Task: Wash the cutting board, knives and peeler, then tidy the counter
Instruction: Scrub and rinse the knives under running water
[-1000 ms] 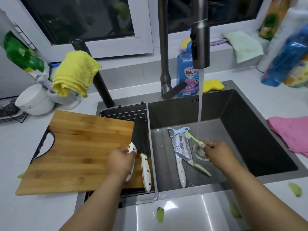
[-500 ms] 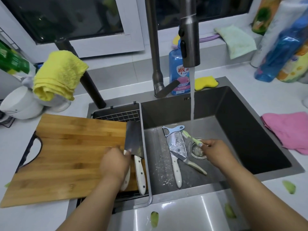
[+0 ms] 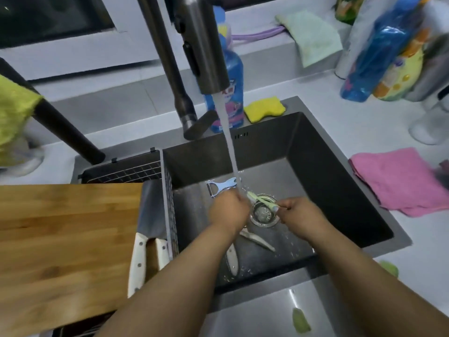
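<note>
My right hand (image 3: 300, 215) pinches the green brush (image 3: 261, 200) under the stream; my left hand (image 3: 228, 209) curls, probably around its head. Knives (image 3: 257, 239) lie beneath in the sink (image 3: 340, 190), beside the peeler (image 3: 222, 187). Groping blind risks a cut.

A dark window (image 3: 53, 18) in a white frame runs along the back wall above a pale sill (image 3: 255, 48). The white bench (image 3: 364, 132) surrounds a dark steel sink (image 3: 323, 166); a dark faucet (image 3: 170, 59) rises behind it. Soft light glints off the sink's front rim.
</note>
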### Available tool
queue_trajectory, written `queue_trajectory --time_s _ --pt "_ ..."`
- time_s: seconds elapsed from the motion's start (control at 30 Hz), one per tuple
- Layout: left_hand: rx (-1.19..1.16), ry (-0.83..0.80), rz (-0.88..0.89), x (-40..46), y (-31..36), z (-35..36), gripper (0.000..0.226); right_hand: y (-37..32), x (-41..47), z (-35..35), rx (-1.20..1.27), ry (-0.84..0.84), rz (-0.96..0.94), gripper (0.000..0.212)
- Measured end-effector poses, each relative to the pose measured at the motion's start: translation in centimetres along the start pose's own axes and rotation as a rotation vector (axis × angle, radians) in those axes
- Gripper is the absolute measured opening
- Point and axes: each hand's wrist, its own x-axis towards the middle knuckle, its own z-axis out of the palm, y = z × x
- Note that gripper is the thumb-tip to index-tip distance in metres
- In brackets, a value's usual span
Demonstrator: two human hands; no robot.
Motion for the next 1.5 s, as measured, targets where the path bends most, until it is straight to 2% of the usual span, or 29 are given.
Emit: queue_trajectory --time_s 0.1,0.33,0.63,0.87,1.03,1.17,1.23,1.4,1.5 --pt "-0.070 -0.049 -0.092 1.9 -0.6 2.6 0.021 0.9 1.0 -0.5 -0.012 -0.030 0.032 0.020" --pt "0.188 -0.187 -0.281 4.3 -6.5 6.4 0.028 2.4 2.4 -0.9 -0.074 -0.083 0.058 0.018" --pt "0.249 -0.311 -0.446 4.7 -8.9 9.7 0.034 3.2 3.2 -1.2 -0.052 -0.098 0.043 0.018" --pt "0.209 -0.225 -0.499 4.8 -9.4 8.5 0.043 3.9 3.2 -1.9 -0.011 -0.052 0.041 0.017" --pt "0.026 0.035 -0.610 3.3 -8.8 5.0 0.055 3.8 2.7 -2.5 0.033 -0.015 0.064 0.021" --pt "0.151 0.116 -0.471 1.7 -7.8 2.5 0.052 3.3 2.3 -2.6 0.040 0.005 0.054 0.019" --pt "0.142 0.130 -0.421 0.8 -7.6 1.6 0.054 3.0 1.7 -2.4 0.026 0.006 0.054 0.019" --pt "-0.107 0.122 -0.366 -1.0 -6.9 0.1 0.040 2.0 -0.1 -1.4 0.007 -0.035 -0.001 0.021" --pt "-0.433 0.096 -0.377 -2.2 -5.9 0.4 0.032 1.4 -1.4 -0.4 -0.017 -0.106 -0.082 0.024"
